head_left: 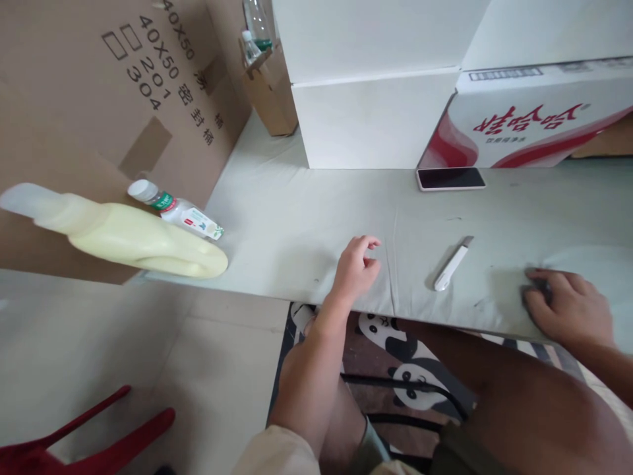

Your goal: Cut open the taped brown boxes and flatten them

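The slim white plastic utility knife [451,269], lying near the front edge of the pale cloth-covered table [267,218], could nick a finger sweeping carelessly past (its grey blade [469,241] looks exposed); the left hand [357,265] is half-open, empty, the right hand [576,307] part-curled by that edge, its hold unclear.

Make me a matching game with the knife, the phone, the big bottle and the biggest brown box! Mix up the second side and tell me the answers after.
1. knife
2. phone
3. big bottle
4. brown box

A. pale yellow
B. has "304" printed on it
C. lies between the left hand and the right hand
D. lies flat, dark screen up

Right pairs: 1-C, 2-D, 3-A, 4-B
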{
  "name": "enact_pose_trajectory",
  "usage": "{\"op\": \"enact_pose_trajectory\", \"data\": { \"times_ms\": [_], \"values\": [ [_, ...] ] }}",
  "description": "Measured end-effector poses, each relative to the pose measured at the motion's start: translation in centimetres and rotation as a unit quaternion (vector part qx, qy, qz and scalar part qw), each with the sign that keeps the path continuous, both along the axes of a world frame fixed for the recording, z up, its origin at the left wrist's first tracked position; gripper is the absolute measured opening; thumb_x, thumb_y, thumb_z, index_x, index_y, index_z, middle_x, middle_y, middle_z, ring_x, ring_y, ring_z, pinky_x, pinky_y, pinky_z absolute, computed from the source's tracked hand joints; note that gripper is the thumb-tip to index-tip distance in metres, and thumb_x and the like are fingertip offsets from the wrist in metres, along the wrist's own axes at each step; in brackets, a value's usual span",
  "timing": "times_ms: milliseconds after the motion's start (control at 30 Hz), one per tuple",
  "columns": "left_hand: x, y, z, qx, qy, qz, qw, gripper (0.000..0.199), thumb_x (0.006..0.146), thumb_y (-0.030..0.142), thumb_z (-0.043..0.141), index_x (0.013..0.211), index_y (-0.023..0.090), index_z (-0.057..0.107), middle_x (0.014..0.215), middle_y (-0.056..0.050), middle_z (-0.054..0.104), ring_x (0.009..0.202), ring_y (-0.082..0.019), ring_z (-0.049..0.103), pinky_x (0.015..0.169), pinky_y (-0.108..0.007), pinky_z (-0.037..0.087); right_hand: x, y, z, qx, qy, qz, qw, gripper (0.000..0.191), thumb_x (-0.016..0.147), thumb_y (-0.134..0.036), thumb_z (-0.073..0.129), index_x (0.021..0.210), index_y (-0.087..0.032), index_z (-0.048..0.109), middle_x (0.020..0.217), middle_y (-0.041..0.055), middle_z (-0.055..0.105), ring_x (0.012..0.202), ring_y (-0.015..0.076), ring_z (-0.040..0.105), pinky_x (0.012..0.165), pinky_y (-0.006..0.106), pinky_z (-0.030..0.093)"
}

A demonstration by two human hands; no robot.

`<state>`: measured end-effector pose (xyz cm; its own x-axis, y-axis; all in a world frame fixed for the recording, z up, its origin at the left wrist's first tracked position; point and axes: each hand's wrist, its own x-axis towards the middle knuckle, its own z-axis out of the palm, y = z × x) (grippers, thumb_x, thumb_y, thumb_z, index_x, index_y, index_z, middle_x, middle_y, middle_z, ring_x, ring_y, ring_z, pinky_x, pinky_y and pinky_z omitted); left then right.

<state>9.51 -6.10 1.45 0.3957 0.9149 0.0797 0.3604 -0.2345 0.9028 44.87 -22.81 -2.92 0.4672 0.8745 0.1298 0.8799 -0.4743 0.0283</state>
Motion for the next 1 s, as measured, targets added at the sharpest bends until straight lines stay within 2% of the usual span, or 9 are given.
{"op": "enact_pose_trajectory", "data": {
  "times_ms": [300, 667, 867, 1000],
  "values": [
    [0.13, 0.11, -0.21, 0.008, -0.022, -0.006, 1.000, 0.031, 0.078, -0.001, 0.055, 0.100, 0.020, 0.061, 0.103, -0.002, 0.064, 0.067, -0.006, 0.056, 0.074, -0.024, 0.053, 0.09, -0.07, -0.06, 0.003, 0.004, 0.002, 1.000, 0.060, 0.090, -0.049, 0.030, 0.116, -0.014, 0.071, 0.119, 0.0208, 0.072, 0.114, 0.0396, 0.067, 0.094, 0.052, 0.056],
    [-0.86, 0.25, -0.07, -0.010, -0.017, 0.017, 1.000, 0.031, 0.078, 0.001, 0.056, 0.102, 0.020, 0.061, 0.107, -0.003, 0.068, 0.069, -0.007, 0.062, 0.077, -0.026, 0.053, 0.23, -0.05, -0.26, 0.002, -0.004, 0.003, 1.000, 0.060, 0.090, -0.050, 0.029, 0.113, -0.015, 0.071, 0.117, 0.0193, 0.072, 0.113, 0.0396, 0.067, 0.094, 0.051, 0.056],
    [-0.50, 0.12, 0.45, -0.018, -0.030, 0.014, 0.999, 0.028, 0.079, 0.001, 0.055, 0.100, 0.020, 0.061, 0.107, -0.004, 0.069, 0.069, -0.007, 0.063, 0.078, -0.026, 0.055, 0.42, -0.06, -0.63, 0.052, 0.020, -0.001, 0.998, 0.042, 0.085, -0.048, 0.038, 0.103, -0.024, 0.068, 0.109, 0.0155, 0.072, 0.110, 0.0402, 0.067, 0.091, 0.056, 0.057],
    [-0.47, -0.19, 0.74, -0.030, -0.064, 0.016, 0.997, 0.028, 0.078, 0.000, 0.054, 0.098, 0.019, 0.060, 0.105, -0.004, 0.067, 0.069, -0.007, 0.063, 0.075, -0.025, 0.055, 0.11, 0.03, -0.08, 0.045, 0.035, -0.001, 0.998, 0.040, 0.085, -0.048, 0.039, 0.102, -0.025, 0.066, 0.109, 0.0160, 0.071, 0.113, 0.0409, 0.067, 0.094, 0.055, 0.055]
  ]
}}
